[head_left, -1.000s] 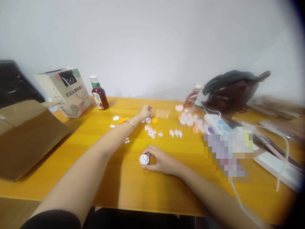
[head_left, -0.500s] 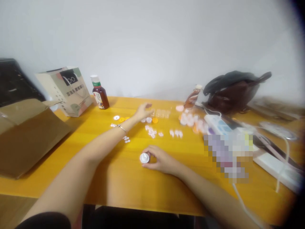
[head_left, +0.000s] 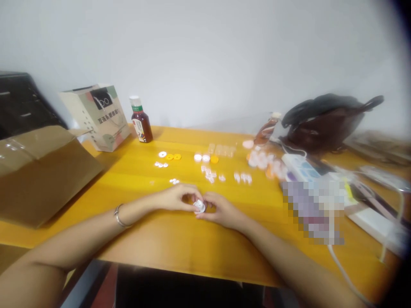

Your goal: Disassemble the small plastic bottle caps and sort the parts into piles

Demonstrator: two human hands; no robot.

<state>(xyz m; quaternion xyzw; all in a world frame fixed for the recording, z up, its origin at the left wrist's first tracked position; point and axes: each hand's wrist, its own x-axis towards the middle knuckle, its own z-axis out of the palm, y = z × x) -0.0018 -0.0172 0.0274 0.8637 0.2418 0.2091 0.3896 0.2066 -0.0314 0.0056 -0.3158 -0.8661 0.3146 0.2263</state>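
Observation:
Near the front middle of the wooden table point(head_left: 180, 244), my right hand point(head_left: 221, 210) grips a small white round plastic piece point(head_left: 199, 206) from its right side. My left hand point(head_left: 180, 196) meets it from the left, fingers pinched at the top of the piece; whatever they hold, if anything, is too small to make out. Beyond the hands lie white and yellow discs point(head_left: 173, 157), round white and yellow caps point(head_left: 206, 158), small white parts point(head_left: 209, 174), more small white parts point(head_left: 243, 177) and a row of clear pieces point(head_left: 221, 149).
To the left stand an open cardboard box point(head_left: 51, 184), a paper bag point(head_left: 105, 117) and a dark bottle with a white cap point(head_left: 140, 122). On the right are a heap of pale pieces point(head_left: 263, 161), another bottle point(head_left: 266, 129), a dark bag point(head_left: 327, 124) and white power strips with cables point(head_left: 300, 167).
My left hand has come back from the far rows of parts to the white piece in my right hand. The right hand keeps its grip. The view has shifted slightly.

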